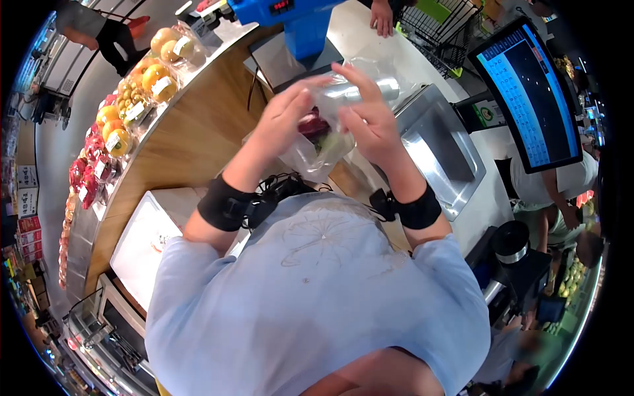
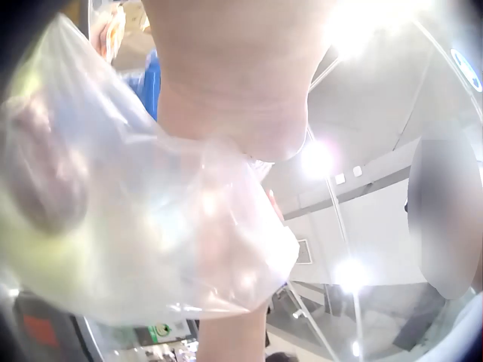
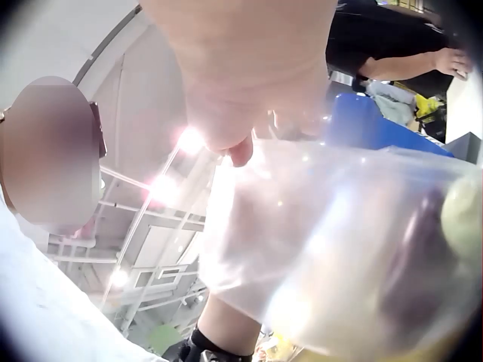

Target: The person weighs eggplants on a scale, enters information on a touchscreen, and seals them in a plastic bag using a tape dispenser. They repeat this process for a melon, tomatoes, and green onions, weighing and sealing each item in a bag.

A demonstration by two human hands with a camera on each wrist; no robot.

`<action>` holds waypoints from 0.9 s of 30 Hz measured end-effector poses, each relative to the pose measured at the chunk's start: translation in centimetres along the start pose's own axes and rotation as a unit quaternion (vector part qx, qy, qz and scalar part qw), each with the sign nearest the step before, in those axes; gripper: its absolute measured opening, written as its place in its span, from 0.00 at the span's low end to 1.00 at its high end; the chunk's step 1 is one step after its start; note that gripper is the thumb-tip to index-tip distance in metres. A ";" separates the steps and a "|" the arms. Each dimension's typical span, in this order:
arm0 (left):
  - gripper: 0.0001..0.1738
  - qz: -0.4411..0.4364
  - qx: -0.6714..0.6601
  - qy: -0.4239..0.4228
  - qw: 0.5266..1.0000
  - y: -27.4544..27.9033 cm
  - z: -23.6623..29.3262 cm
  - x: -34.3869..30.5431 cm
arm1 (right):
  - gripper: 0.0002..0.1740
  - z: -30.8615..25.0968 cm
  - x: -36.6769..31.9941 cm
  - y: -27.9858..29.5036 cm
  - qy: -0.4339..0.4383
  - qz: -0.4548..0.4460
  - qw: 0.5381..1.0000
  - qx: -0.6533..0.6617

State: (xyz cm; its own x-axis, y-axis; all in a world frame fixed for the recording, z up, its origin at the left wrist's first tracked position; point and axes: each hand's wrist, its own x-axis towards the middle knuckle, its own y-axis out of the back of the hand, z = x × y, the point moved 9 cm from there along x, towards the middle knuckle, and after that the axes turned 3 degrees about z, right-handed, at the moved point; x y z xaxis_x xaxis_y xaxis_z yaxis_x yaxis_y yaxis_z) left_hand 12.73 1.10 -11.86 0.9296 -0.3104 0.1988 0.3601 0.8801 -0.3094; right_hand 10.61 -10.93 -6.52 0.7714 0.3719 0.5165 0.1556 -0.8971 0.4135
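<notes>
A clear plastic bag (image 1: 312,164) hangs between my two hands over the counter, in front of my chest. Through its film show a dark purple vegetable (image 3: 411,260) and something pale green (image 3: 462,219), blurred by the plastic. My left hand (image 1: 285,122) pinches the bag's upper part from the left, fingers bent toward the middle. From the other side my right hand (image 1: 375,129) grips the upper edge, its index finger raised. In both wrist views the film spreads below the hands, and most fingertips are hidden behind the palms.
A blue device with a red digital display (image 1: 281,8) stands ahead. Right of my hands are a metal basin (image 1: 442,162) and a tilted screen (image 1: 528,99). Wrapped fruit (image 1: 119,142) lines the curved counter at left. Another person's hand (image 1: 382,18) rests at the far edge.
</notes>
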 end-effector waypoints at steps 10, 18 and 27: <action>0.21 0.283 -0.119 0.131 0.942 5.1 -0.5 5.0 | 0.32 0.9 0.9 -2.5 -0.007 -0.141 0.990 -0.012; 0.19 0.100 -0.152 0.131 0.974 -2.1 3.9 6.8 | 0.21 5.6 2.3 -6.0 -0.158 -0.055 0.881 0.443; 0.59 -0.440 0.657 -0.376 0.483 -7.9 7.7 -2.6 | 0.13 7.6 3.8 -8.0 -0.173 -0.197 0.934 0.245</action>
State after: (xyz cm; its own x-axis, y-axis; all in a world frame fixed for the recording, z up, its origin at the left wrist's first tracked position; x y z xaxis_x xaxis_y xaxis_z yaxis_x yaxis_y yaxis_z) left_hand 6.83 -2.28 -2.82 -0.0067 -0.9889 0.1487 -0.2310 0.1462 0.9619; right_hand 16.99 -4.14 -13.51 0.7350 0.6722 0.0893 0.6669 -0.7404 0.0843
